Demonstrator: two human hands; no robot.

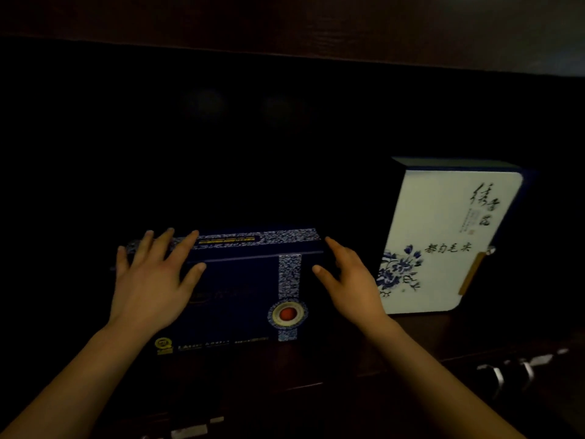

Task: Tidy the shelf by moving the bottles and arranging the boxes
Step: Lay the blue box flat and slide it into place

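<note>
A dark blue box [240,289] with a patterned band and a red round emblem stands on the dark wooden shelf [316,369]. My left hand [152,280] lies flat on its left front and top edge, fingers spread. My right hand [351,280] is at the box's right end, fingers apart; whether it touches the box I cannot tell. A white box [443,242] with blue flowers and black calligraphy stands upright to the right, slightly tilted. No bottles are visible.
The shelf's back is very dark and its contents cannot be made out. A wooden board [285,26] runs above. Metal handles [512,369] show below the shelf edge at the lower right.
</note>
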